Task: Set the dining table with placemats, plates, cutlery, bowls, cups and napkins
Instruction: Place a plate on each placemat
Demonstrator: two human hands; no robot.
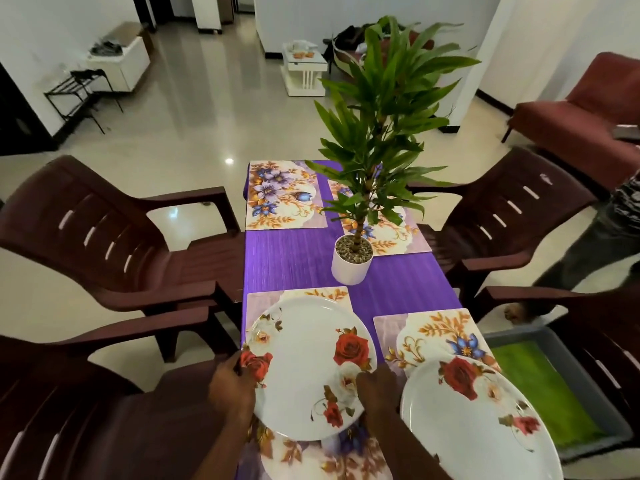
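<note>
A white plate with red roses (304, 362) is over the near left floral placemat (311, 455). My left hand (230, 386) grips its left rim and my right hand (377, 388) holds its right rim. A second rose plate (474, 420) lies on the near right placemat (440, 332). Two more floral placemats lie bare at the far left (280, 195) and far right (394, 233) of the purple tablecloth (287, 261).
A white pot with a tall green plant (351, 263) stands mid-table. Dark brown plastic chairs flank both sides, left (104, 233) and right (512, 209). A person's legs (588, 251) stand at the right. A grey-edged green mat (547, 389) lies on the floor.
</note>
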